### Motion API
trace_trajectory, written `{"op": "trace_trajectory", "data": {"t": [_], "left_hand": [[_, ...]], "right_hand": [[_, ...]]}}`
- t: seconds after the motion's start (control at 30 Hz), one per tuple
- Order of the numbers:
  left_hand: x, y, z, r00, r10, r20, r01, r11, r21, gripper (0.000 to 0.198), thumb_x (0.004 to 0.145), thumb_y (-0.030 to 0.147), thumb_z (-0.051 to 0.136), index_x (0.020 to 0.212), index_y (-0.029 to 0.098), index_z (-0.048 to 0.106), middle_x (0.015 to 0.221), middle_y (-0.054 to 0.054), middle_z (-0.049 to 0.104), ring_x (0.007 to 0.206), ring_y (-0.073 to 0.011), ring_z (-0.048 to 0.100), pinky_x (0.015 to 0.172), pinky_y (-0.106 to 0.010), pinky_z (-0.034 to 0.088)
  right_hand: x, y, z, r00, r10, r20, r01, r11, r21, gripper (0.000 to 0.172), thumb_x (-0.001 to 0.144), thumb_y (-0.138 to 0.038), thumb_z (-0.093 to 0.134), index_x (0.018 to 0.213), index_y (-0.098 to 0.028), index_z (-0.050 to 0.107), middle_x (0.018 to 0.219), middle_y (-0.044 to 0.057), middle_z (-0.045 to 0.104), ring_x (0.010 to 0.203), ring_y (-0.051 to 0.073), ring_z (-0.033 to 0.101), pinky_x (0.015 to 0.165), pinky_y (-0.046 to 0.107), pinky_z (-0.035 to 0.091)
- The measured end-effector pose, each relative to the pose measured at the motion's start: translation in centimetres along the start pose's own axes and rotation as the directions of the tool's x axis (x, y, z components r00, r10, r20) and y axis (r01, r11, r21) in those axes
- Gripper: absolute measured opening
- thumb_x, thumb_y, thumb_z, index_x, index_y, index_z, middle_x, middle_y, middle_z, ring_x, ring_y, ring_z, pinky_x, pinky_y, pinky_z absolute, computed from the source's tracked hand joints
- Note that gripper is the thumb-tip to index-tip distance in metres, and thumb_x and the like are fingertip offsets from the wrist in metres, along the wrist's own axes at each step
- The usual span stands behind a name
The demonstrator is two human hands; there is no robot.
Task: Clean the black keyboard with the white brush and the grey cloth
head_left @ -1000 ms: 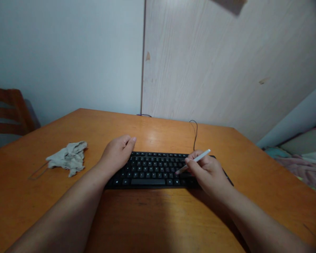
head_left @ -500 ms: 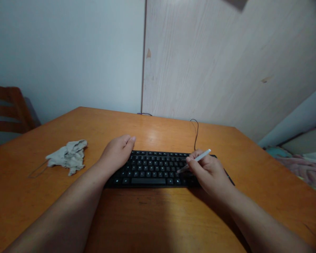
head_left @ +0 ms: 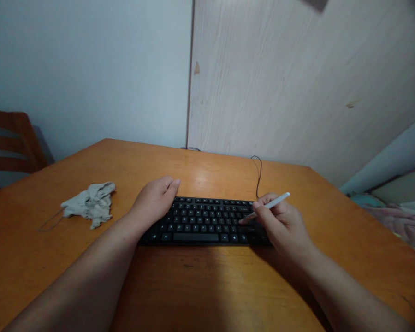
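A black keyboard [head_left: 197, 221] lies on the wooden table in front of me. At its left end my left hand [head_left: 155, 198] is closed over the keyboard, thumb along the back edge; its other fingertips are hidden. My right hand [head_left: 280, 221] pinches a slim white brush-like stick [head_left: 275, 201] above the right part of the keyboard. The stick slants down to the left, its thin tip at the keys near the right side of the letter block. Whether the tip ends in bristles is too small to tell.
A crumpled grey cloth [head_left: 91, 205] with a loose string lies on the left of the table [head_left: 200, 286]. The keyboard's cable [head_left: 259, 177] runs back towards the wall. A wooden chair [head_left: 14, 140] stands at the left, and bedding [head_left: 389, 214] shows at the right.
My right hand has moved a little to the right with the white stick, whose tip is now over keys further right. My left hand keeps its place on the keyboard.
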State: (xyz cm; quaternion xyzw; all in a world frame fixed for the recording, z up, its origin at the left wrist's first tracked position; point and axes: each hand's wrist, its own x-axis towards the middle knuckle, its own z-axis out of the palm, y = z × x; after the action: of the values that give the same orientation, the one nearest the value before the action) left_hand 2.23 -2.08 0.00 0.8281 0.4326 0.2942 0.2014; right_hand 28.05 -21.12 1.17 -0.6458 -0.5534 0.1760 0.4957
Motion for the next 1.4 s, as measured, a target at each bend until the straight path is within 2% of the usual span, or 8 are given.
{"op": "trace_trajectory", "data": {"t": [0.23, 0.47, 0.63, 0.73, 0.9, 1.1, 1.3, 1.4], "left_hand": [[0.0, 0.0, 0.1, 1.0, 0.025, -0.012, -0.024, 0.996, 0.081, 0.041, 0.098, 0.047, 0.039, 0.067, 0.024, 0.049, 0.063, -0.001, 0.056, 0.063, -0.0204, 0.053, 0.058, -0.031, 0.027], [-0.1, 0.0, 0.2, 0.999, 0.039, -0.018, -0.037, 0.995, 0.087, 0.04, 0.099, 0.046, 0.04, 0.065, 0.024, 0.044, 0.061, 0.0, 0.054, 0.061, -0.0198, 0.052, 0.057, -0.031, 0.025], [-0.2, 0.1, 0.1, 0.999, 0.041, -0.014, -0.04, 0.995, 0.094, 0.04, 0.099, 0.046, 0.04, 0.065, 0.024, 0.044, 0.061, 0.0, 0.054, 0.061, -0.0201, 0.052, 0.057, -0.031, 0.024], [-0.2, 0.1, 0.1, 0.999, 0.036, -0.013, -0.034, 0.995, 0.095, 0.04, 0.098, 0.047, 0.04, 0.065, 0.024, 0.045, 0.062, 0.0, 0.054, 0.061, -0.0202, 0.052, 0.057, -0.031, 0.024], [0.0, 0.0, 0.3, 0.999, 0.04, -0.02, -0.038, 0.993, 0.108, 0.041, 0.098, 0.048, 0.04, 0.066, 0.024, 0.045, 0.062, 0.0, 0.055, 0.061, -0.0198, 0.051, 0.057, -0.031, 0.023], [-0.1, -0.1, 0.3, 0.999, 0.037, -0.021, -0.035, 0.994, 0.105, 0.041, 0.098, 0.048, 0.041, 0.066, 0.024, 0.045, 0.062, -0.001, 0.055, 0.061, -0.0201, 0.052, 0.057, -0.032, 0.024], [-0.2, 0.1, 0.2, 0.999, 0.051, -0.006, -0.05, 0.993, 0.106, 0.04, 0.099, 0.047, 0.04, 0.067, 0.024, 0.046, 0.065, -0.001, 0.058, 0.064, -0.0208, 0.054, 0.058, -0.032, 0.026], [-0.2, 0.1, 0.2, 0.999, 0.051, 0.001, -0.051, 0.992, 0.117, 0.04, 0.099, 0.047, 0.039, 0.068, 0.024, 0.047, 0.066, -0.002, 0.059, 0.065, -0.0212, 0.055, 0.059, -0.031, 0.027]], "right_hand": [[-0.4, -0.1, 1.3, 0.989, -0.023, 0.148, 0.016, 0.999, 0.046, 0.029, 0.098, -0.047, 0.057, 0.086, -0.021, 0.062, 0.077, 0.002, 0.063, 0.07, 0.018, 0.06, 0.065, 0.031, 0.047], [0.0, -0.2, 0.8, 1.0, -0.002, 0.005, 0.002, 0.999, 0.043, 0.026, 0.097, -0.044, 0.058, 0.084, -0.022, 0.058, 0.066, -0.001, 0.06, 0.061, 0.016, 0.058, 0.063, 0.029, 0.046], [-0.1, -0.1, 1.8, 0.995, 0.005, 0.099, -0.019, 0.989, 0.143, 0.03, 0.095, -0.049, 0.06, 0.085, -0.021, 0.063, 0.078, 0.003, 0.064, 0.07, 0.018, 0.061, 0.066, 0.031, 0.049], [0.1, 0.4, 2.0, 0.994, -0.003, 0.109, -0.008, 0.995, 0.099, 0.031, 0.095, -0.05, 0.059, 0.084, -0.021, 0.063, 0.079, 0.003, 0.063, 0.071, 0.018, 0.061, 0.067, 0.033, 0.05], [0.5, 0.8, 1.1, 0.999, 0.023, -0.048, -0.022, 0.999, 0.022, 0.03, 0.095, -0.051, 0.059, 0.084, -0.022, 0.059, 0.066, -0.001, 0.058, 0.061, 0.016, 0.055, 0.06, 0.029, 0.044], [-0.1, 0.1, 1.4, 0.995, 0.029, 0.098, -0.039, 0.994, 0.103, 0.029, 0.095, -0.049, 0.06, 0.086, -0.021, 0.061, 0.074, 0.001, 0.062, 0.067, 0.017, 0.06, 0.064, 0.031, 0.048], [0.3, 0.3, 0.9, 0.999, -0.047, -0.015, 0.047, 0.999, 0.009, 0.026, 0.099, -0.043, 0.055, 0.084, -0.022, 0.059, 0.07, 0.0, 0.059, 0.067, 0.017, 0.059, 0.065, 0.031, 0.044], [0.1, -0.1, 1.0, 0.992, -0.107, 0.066, 0.112, 0.991, -0.071, 0.024, 0.099, -0.042, 0.055, 0.086, -0.022, 0.063, 0.078, 0.003, 0.063, 0.074, 0.02, 0.059, 0.069, 0.033, 0.044]]}}
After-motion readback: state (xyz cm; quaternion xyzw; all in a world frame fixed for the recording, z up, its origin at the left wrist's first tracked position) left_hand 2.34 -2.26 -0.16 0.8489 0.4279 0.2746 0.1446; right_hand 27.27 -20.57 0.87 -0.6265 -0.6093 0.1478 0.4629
